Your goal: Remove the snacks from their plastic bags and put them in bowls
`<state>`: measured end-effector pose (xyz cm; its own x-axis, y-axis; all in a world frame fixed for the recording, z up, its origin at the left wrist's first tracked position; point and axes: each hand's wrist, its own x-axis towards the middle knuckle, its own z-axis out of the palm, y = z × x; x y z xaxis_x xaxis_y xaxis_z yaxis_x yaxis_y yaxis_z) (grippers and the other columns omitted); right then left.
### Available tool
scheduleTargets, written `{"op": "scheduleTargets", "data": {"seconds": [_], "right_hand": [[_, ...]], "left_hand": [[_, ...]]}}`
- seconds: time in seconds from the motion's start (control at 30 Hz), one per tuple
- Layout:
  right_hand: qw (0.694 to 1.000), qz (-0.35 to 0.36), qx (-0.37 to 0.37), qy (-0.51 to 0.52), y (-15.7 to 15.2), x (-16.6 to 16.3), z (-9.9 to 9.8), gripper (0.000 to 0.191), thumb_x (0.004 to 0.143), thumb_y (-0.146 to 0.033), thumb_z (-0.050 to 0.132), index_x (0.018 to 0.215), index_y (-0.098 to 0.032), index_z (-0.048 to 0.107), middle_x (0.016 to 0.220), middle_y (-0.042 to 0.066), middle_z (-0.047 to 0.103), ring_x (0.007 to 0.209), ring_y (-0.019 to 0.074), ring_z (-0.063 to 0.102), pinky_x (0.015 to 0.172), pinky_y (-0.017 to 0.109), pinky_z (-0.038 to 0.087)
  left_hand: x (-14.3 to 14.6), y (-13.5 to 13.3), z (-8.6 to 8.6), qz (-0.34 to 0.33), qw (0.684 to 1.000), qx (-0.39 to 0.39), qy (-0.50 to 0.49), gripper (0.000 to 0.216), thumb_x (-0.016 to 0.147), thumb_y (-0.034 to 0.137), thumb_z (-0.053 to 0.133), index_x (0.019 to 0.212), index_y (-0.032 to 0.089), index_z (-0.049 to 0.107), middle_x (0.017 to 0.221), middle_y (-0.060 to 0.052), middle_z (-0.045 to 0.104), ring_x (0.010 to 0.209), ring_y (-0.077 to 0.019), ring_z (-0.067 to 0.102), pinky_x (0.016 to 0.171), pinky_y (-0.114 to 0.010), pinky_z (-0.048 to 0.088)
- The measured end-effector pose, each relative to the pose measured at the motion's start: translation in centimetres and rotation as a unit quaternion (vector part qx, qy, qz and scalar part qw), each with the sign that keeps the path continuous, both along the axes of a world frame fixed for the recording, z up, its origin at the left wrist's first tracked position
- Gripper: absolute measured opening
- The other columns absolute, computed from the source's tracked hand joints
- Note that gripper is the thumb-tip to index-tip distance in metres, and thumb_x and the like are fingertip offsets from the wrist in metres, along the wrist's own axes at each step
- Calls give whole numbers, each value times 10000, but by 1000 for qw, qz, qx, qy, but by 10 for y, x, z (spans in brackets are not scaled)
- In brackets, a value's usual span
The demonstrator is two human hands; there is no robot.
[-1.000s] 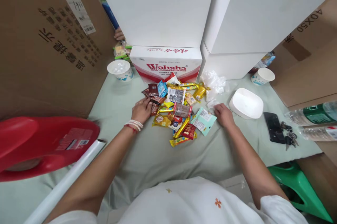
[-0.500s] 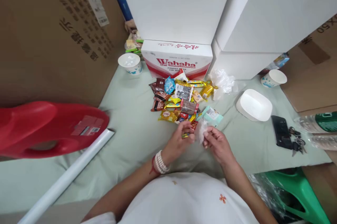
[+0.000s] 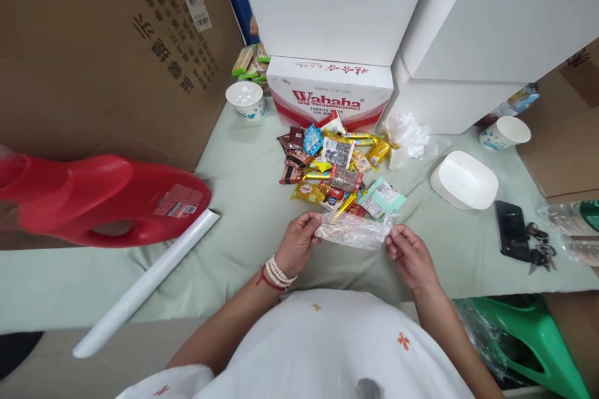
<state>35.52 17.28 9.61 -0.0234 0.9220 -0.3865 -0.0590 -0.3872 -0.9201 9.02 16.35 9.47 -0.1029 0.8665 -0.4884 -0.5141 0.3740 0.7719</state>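
A clear plastic bag (image 3: 353, 230) is stretched sideways between my two hands, just in front of a heap of wrapped snacks (image 3: 345, 178). My left hand (image 3: 299, 240) pinches its left end. At the other end, the fingers of my right hand (image 3: 412, 255) are closed on the bag's edge. Beyond the bag, a pale green packet (image 3: 382, 198) lies at the heap's right side. Chocolate-brown, yellow and blue wrappers make up the rest of the pile. Part of the heap's near edge shows blurred through the plastic.
Behind the snacks stands a Wahaha carton (image 3: 330, 96), with crumpled plastic bags (image 3: 407, 137) beside it. On the right are a white tray (image 3: 463, 180), a paper cup (image 3: 505, 132), a phone (image 3: 512, 230) and keys (image 3: 541, 249). A red jug (image 3: 116, 199) and a white roll (image 3: 145, 283) lie left.
The bag was bunched between my hands; now it is spread out wide. My hands have moved apart. The red-wrapped piece by my left hand is no longer in its fingers. The view has shifted.
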Motion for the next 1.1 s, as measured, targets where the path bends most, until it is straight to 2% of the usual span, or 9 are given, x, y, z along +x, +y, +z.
{"op": "scheduleTargets", "data": {"seconds": [0.13,0.23,0.37,0.57,0.67,0.8,0.9,1.0,1.1], "right_hand": [[928,-64,239,-278,0,-8,12,278,957,-508,636,949,-232,657,854,42,651,790,201,584,755,337,489],[834,130,382,-376,11,-18,20,332,943,-420,659,1231,-255,668,1219,112,685,1199,303,577,1046,468,454],[769,322,360,-418,33,-18,10,318,947,-266,595,1247,-266,700,1196,101,726,1238,317,575,1089,513,430],[801,109,375,-453,41,21,6,475,883,-359,667,1340,-231,641,1428,159,560,1322,359,498,1124,574,410],[873,5,323,-366,21,19,26,568,817,-457,776,1314,-229,625,1355,150,573,1169,309,583,1007,497,512],[990,123,60,-39,-8,-24,40,399,883,-618,691,954,-225,690,770,28,619,590,140,511,496,261,431],[975,185,-70,100,-10,-63,29,511,829,-714,697,892,-207,692,763,19,618,538,100,430,402,211,267],[980,136,-70,131,1,-86,13,477,721,-632,840,845,-207,661,735,-22,580,535,75,386,402,191,233],[983,124,-40,130,10,-91,4,457,669,-557,898,787,-202,637,639,-58,494,515,68,350,424,199,264]], "left_hand": [[-5,-6,0,16,997,29,68,491,690,603,867,755,173,637,581,79,460,492,-48,322,470,-195,305],[-11,-10,5,-1,992,63,107,454,724,589,847,778,174,672,621,57,515,532,-67,389,500,-205,338],[-27,-16,13,15,985,94,147,417,729,559,853,768,180,685,552,70,468,522,-73,370,526,-217,332],[-49,-37,1,59,978,68,188,417,675,531,877,776,183,670,589,57,530,562,-89,434,572,-221,356],[-43,-43,-8,77,974,68,204,375,685,496,872,793,194,678,636,43,574,597,-104,470,610,-232,391],[-24,-42,-7,36,944,149,293,254,785,452,814,776,217,718,699,2,625,664,-146,523,677,-276,425],[-12,-39,-2,-63,888,244,384,186,879,397,726,777,242,744,671,-11,605,651,-163,517,699,-304,416],[-7,-37,-2,-129,839,289,442,214,893,412,693,761,251,743,653,-21,577,659,-181,510,706,-321,396],[-4,-39,-7,-139,846,261,444,275,865,492,706,785,231,741,637,-7,534,636,-175,491,675,-311,375]]}}
